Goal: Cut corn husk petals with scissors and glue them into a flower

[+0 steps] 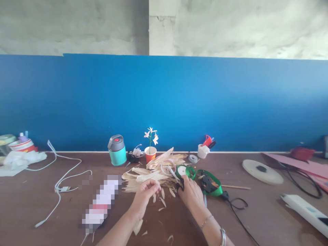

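My left hand (pixel 145 193) is closed in a pinch on a pale strip of dried husk, just in front of a heap of dried husks (pixel 156 169) on the brown table (pixel 38 201). My right hand (pixel 191 193) is closed around black-handled scissors (pixel 177 179), their blades pointing up and left toward the husk heap. Small cut husk pieces (pixel 163 201) lie scattered between and below both hands. A green ribbon spool (pixel 183 171) with loose ribbon sits just beyond my right hand.
A teal flask (pixel 117 150), a red cup holding a small flower (pixel 150 152), tape rolls (pixel 193 158), a white cup of pens (pixel 203 150), a glue gun with black cord (pixel 208 185), white cables (pixel 64 177), a white disc (pixel 262 171) and a power strip (pixel 304 212) lie around.
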A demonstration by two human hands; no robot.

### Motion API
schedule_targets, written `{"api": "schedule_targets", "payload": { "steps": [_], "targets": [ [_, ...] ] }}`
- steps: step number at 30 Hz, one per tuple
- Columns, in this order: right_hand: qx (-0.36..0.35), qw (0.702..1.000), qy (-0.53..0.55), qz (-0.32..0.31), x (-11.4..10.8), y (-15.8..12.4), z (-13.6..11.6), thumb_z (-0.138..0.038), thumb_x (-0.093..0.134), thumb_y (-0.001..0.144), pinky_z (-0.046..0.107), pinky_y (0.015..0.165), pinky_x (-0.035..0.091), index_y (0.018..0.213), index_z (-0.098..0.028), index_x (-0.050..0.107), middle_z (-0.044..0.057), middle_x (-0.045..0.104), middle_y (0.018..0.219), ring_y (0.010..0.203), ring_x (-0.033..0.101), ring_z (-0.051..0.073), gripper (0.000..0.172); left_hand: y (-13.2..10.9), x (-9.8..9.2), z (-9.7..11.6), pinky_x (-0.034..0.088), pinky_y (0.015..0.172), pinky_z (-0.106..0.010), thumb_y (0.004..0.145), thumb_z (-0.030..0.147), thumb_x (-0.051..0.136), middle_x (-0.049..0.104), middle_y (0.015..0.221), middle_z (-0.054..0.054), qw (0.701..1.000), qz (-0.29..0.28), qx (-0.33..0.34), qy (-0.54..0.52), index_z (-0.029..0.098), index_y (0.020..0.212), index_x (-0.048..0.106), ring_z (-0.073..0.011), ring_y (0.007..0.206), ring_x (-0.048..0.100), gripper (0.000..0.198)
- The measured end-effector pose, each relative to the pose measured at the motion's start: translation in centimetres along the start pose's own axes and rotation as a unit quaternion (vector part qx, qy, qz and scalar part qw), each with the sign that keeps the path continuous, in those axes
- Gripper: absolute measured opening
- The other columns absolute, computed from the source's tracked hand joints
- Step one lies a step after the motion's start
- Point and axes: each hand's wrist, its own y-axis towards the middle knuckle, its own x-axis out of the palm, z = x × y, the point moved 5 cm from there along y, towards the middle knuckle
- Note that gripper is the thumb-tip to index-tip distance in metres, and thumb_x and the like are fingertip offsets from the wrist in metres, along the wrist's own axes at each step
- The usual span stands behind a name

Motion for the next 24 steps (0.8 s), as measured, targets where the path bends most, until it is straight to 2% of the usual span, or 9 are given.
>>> {"api": "schedule_targets", "payload": {
  "steps": [6,8,12,16,18,20,22,24],
  "targets": [
    [-0.009,0.998,0.061,0.030,0.0,0.2,0.1,-0.009,0.050,0.071,0.029,0.074,0.041,0.110,-0.010,0.055,0.013,0.068,0.091,0.088,0.064,0.025,0.039,0.2,-0.1,0.0,0.034,0.055,-0.021,0.071,0.036,0.069,0.060,0.065,-0.001,1.000,-0.002,0.000,0.000,0.015,0.064,0.065,-0.0100,0.060,0.046,0.022],
    [-0.010,0.993,0.107,0.045,0.0,0.3,0.1,-0.010,0.050,0.071,0.027,0.071,0.042,0.109,-0.012,0.056,0.010,0.068,0.088,0.084,0.064,0.023,0.039,0.3,-0.3,-0.1,0.034,0.055,-0.021,0.070,0.037,0.070,0.058,0.064,0.000,1.000,0.001,-0.005,-0.010,0.015,0.064,0.065,-0.0095,0.058,0.045,0.023],
    [0.000,0.975,0.220,0.030,0.8,0.6,0.0,-0.016,0.054,0.070,0.024,0.068,0.045,0.102,-0.017,0.059,0.004,0.067,0.081,0.075,0.064,0.018,0.033,0.3,-0.5,-0.3,0.032,0.055,-0.020,0.069,0.037,0.071,0.057,0.062,0.001,0.999,0.007,-0.009,-0.036,0.015,0.065,0.063,-0.0081,0.055,0.041,0.024],
    [0.011,0.981,0.189,0.040,0.7,0.3,0.0,-0.026,0.062,0.066,0.028,0.075,0.045,0.099,-0.016,0.064,0.010,0.065,0.094,0.084,0.064,0.023,0.034,0.3,-0.6,-0.1,0.033,0.056,-0.020,0.070,0.037,0.071,0.058,0.064,0.000,0.999,0.013,-0.004,-0.044,0.015,0.065,0.062,-0.0085,0.056,0.042,0.024],
    [0.024,0.986,0.161,0.037,0.3,0.1,0.1,-0.026,0.062,0.066,0.030,0.074,0.045,0.100,-0.016,0.065,0.011,0.064,0.096,0.083,0.063,0.024,0.035,0.4,-0.7,0.1,0.035,0.058,-0.021,0.069,0.037,0.071,0.059,0.065,0.000,0.998,0.023,0.004,-0.050,0.016,0.063,0.062,-0.0093,0.059,0.044,0.024],
    [0.027,0.983,0.176,0.047,-0.3,0.0,0.1,-0.024,0.060,0.067,0.030,0.074,0.044,0.101,-0.018,0.065,0.010,0.063,0.096,0.083,0.062,0.023,0.035,0.4,-0.8,0.4,0.037,0.061,-0.021,0.069,0.037,0.071,0.060,0.067,0.000,0.997,0.036,0.014,-0.061,0.016,0.062,0.062,-0.0107,0.063,0.048,0.025],
    [0.019,0.965,0.256,0.059,-0.8,0.0,-0.3,-0.022,0.059,0.067,0.031,0.075,0.044,0.099,-0.018,0.065,0.009,0.064,0.096,0.084,0.061,0.023,0.032,0.4,-0.9,0.6,0.040,0.064,-0.022,0.069,0.037,0.071,0.061,0.069,-0.001,0.996,0.046,0.018,-0.078,0.016,0.062,0.063,-0.0124,0.069,0.052,0.024],
    [0.002,0.920,0.391,0.027,-0.6,0.1,-1.1,-0.027,0.060,0.069,0.030,0.072,0.045,0.095,-0.018,0.066,0.007,0.065,0.088,0.079,0.060,0.021,0.028,0.4,-1.0,0.7,0.043,0.069,-0.024,0.068,0.037,0.073,0.064,0.074,-0.002,0.993,0.058,0.017,-0.103,0.016,0.063,0.064,-0.0145,0.076,0.056,0.024]
  ]
}}
